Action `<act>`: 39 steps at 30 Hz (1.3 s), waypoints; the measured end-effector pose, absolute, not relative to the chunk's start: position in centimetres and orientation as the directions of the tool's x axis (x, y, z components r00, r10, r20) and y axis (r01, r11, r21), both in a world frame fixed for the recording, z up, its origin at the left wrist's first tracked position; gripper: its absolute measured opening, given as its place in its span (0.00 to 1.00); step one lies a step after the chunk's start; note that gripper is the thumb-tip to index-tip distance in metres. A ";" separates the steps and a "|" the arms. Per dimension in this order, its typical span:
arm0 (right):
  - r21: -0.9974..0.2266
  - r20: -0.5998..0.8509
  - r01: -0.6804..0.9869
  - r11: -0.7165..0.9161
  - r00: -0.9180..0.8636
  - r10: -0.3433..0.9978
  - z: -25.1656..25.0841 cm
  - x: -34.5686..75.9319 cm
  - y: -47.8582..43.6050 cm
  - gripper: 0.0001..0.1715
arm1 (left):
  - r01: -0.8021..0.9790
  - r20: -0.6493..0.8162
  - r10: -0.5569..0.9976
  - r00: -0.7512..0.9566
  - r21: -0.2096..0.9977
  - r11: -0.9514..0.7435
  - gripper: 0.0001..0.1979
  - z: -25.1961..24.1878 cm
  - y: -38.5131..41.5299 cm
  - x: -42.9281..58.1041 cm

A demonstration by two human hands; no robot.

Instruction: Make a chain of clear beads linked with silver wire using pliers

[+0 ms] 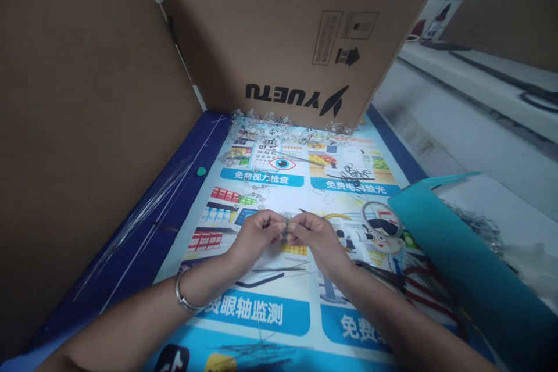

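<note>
My left hand (pixel 255 235) and my right hand (pixel 316 238) meet over the middle of a printed poster (pixel 270 314) that covers the table. Together they pinch a small clear beaded piece (pixel 285 226) between the fingertips. A silver bangle (pixel 183 296) circles my left wrist. Thin metal wires (pixel 279 269) lie on the poster just under my hands. More clear beads (pixel 279 122) are heaped at the far edge of the poster, by the cardboard.
Cardboard sheets stand as walls on the left (pixel 78 128) and at the back (pixel 283 35). A teal box (pixel 471 267) holding shiny bits sits at right. Pliers with red handles (pixel 414 290) lie beside it. Small black rings (pixel 355 174) and a green pin (pixel 201 171) rest on the table.
</note>
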State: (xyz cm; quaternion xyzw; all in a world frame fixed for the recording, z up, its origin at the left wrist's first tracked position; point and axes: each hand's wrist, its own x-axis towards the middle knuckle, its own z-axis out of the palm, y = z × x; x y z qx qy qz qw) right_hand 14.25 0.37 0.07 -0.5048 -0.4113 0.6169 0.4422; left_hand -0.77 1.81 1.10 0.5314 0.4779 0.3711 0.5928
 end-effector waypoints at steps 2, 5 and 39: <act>-0.951 -0.261 -0.144 -0.272 -0.093 0.961 0.1 14.2 0.3 0.14 | 0.047 -0.180 0.947 0.265 0.984 0.174 0.05 1.2 1.7 -0.7; -0.950 -0.262 -0.148 -0.274 -0.090 0.961 0.0 14.2 0.3 0.15 | 0.028 -0.183 0.946 0.269 0.983 0.182 0.05 1.2 1.8 -0.6; -0.925 -0.267 0.306 -0.227 -0.094 0.959 -0.3 15.6 1.4 0.08 | 0.282 -0.054 0.977 0.205 0.959 -0.006 0.08 0.8 3.7 -2.3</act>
